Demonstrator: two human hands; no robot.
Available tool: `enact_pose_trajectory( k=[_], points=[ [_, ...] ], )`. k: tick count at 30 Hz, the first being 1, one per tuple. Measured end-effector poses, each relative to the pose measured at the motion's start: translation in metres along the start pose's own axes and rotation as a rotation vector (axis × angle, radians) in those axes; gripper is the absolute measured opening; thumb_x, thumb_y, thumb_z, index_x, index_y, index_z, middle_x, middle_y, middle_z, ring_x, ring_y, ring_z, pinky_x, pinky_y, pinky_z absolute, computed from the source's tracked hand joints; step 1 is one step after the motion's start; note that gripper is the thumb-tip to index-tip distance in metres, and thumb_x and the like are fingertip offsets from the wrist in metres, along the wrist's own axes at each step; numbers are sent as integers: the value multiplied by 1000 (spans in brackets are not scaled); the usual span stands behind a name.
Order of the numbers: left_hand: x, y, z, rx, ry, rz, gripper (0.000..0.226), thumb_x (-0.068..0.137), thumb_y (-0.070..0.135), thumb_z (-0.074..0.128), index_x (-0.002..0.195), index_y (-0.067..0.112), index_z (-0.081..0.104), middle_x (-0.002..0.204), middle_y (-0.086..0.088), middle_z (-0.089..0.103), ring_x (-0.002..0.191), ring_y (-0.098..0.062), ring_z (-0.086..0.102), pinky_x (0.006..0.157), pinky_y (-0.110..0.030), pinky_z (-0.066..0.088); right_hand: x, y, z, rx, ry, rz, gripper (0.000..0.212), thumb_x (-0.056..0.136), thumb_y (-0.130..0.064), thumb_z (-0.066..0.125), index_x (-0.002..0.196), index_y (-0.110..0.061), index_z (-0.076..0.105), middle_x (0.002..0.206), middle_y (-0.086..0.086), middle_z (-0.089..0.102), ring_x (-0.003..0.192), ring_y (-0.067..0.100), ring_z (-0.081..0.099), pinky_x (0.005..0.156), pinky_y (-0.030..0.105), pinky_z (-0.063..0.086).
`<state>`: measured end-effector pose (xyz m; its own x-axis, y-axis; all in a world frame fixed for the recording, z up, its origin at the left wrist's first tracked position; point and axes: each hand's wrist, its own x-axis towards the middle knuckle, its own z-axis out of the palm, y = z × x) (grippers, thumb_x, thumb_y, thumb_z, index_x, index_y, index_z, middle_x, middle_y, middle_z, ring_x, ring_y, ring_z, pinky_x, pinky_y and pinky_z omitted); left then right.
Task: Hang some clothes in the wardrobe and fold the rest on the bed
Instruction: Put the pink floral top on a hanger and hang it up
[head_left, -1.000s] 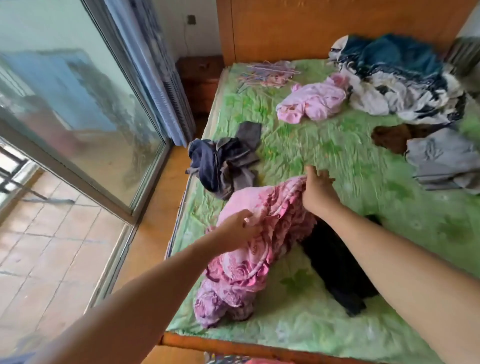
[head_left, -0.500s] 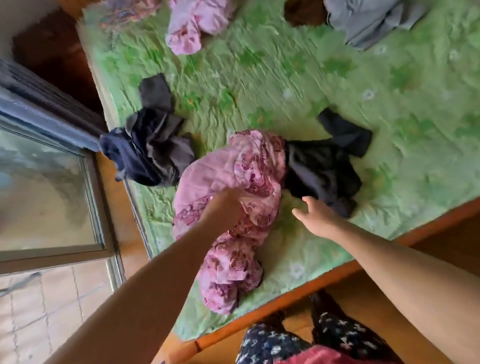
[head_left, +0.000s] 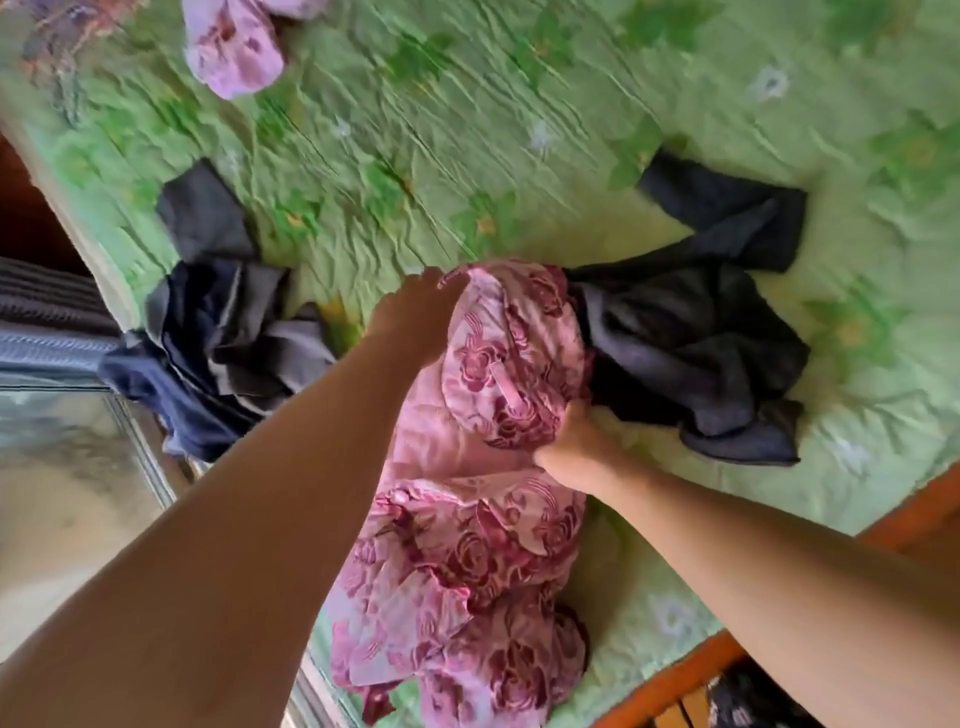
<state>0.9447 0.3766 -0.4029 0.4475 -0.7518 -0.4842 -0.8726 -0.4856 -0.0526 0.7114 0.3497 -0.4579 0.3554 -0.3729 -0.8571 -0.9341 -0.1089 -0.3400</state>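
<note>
Nearest, by the bed's wooden edge (head_left: 670, 680), a pink rose-print garment (head_left: 467, 561) lies bunched on the green bedspread (head_left: 467, 130). The right hand (head_left: 574, 441) grips its side fold and the left hand (head_left: 415, 317) holds its far end. A black garment (head_left: 691, 332) touches it on the right, navy and grey clothes (head_left: 218, 338) lie to the left, and a light pink garment (head_left: 234, 52) lies farthest.

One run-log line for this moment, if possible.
step: fold pink floral garment | left hand: holds its far edge | right hand: grips its bunched middle | surface: green bedspread | neighbour: black garment
</note>
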Motion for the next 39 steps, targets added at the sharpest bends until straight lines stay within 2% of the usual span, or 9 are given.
enact_pose_trajectory(
  k=[5,10,13,16,21,24,31,36,39],
  points=[
    [69,1,26,69,-29,127,80,92,0,61,155,32,24,159,-11,34,143,-33,37,101,-55,47,49,-6,37,-88,52,5,89,85,-16,57,154,-4,4,131,23,57,114,39,60,96,39,49],
    [98,17,60,-7,-82,268,81,85,10,71,153,29,31,139,-6,57,112,-33,64,89,-45,50,83,3,50,-109,15,21,99,89,-19,58,157,-15,-15,144,26,46,123,41,55,103,43,49],
    [106,14,69,-70,-149,267,85,80,13,77,152,32,35,144,-5,51,120,-34,58,96,-48,50,98,5,46,-162,-31,6,103,89,-16,57,156,-14,-20,146,26,46,124,39,55,101,41,48],
    [104,17,69,-70,-152,233,72,80,14,78,143,29,50,124,-8,58,113,-34,60,91,-47,54,106,5,41,-296,-96,-25,107,89,-18,58,154,-10,-26,152,25,41,129,38,53,103,40,47],
    [53,19,60,-51,-53,112,68,73,20,81,135,29,57,114,-3,59,106,-34,63,84,-50,55,84,13,19,-520,-60,-146,100,87,-22,57,158,-7,-12,140,26,53,121,40,59,97,44,50],
    [1,6,46,-54,-20,-8,68,71,31,81,134,33,55,112,-2,57,98,-33,65,77,-47,56,48,20,6,-553,-9,-161,94,85,-25,56,159,-20,-3,137,22,54,118,41,61,95,46,54],
    [-151,-36,-10,-45,127,-194,33,93,23,57,123,29,44,110,-1,55,94,-34,67,65,-43,52,-83,13,-22,-761,361,-525,49,72,-12,66,119,-23,56,106,4,63,73,27,68,50,28,33],
    [-248,-57,-55,60,219,-273,75,92,27,56,149,47,13,112,0,57,88,-30,68,56,-37,43,-171,-18,-40,-906,459,-667,58,88,-6,53,143,-19,37,101,11,57,70,29,67,47,31,38],
    [-304,-75,-92,145,282,-302,66,88,28,61,145,47,32,111,1,59,86,-30,70,57,-33,37,-228,-42,-60,-1017,592,-724,61,93,-9,52,148,-19,28,107,12,55,79,28,69,50,31,37]
  ],
)
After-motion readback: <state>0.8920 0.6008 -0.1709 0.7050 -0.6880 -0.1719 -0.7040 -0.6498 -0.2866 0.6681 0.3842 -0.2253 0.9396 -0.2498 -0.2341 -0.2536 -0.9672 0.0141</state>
